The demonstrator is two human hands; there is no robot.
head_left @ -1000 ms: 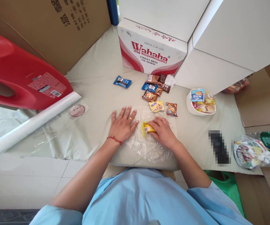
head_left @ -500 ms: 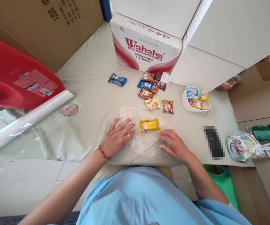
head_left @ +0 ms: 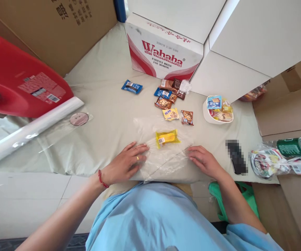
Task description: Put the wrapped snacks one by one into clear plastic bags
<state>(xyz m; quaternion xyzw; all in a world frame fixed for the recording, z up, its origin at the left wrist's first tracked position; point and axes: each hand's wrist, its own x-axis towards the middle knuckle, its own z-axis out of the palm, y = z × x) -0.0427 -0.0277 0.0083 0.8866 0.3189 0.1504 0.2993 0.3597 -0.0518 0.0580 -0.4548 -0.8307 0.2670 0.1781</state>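
A yellow wrapped snack (head_left: 167,138) lies on a thin clear plastic sheet (head_left: 163,164) spread on the cloth-covered table. At the sheet's left edge, my left hand (head_left: 129,161) rests palm down, fingers stretched out and touching the film. My right hand (head_left: 204,161) is at the right edge, its fingers loosely extended with their tips on or beside the film. Neither hand touches the snack. Just beyond the sheet are a pale yellow snack packet (head_left: 170,114) and a brown cookie packet (head_left: 187,118).
Several brown and blue packets (head_left: 163,102) lie before the Wahaha box (head_left: 166,48), with one blue packet (head_left: 132,86) apart. A white tub (head_left: 213,120) holds snacks. To the left are a red jug (head_left: 27,73) and a plastic roll (head_left: 35,130); a bottle (head_left: 294,147) lies right.
Both hands have drawn back toward me and farther apart, away from the yellow snack. The plastic sheet under it now looks flatter and wider.
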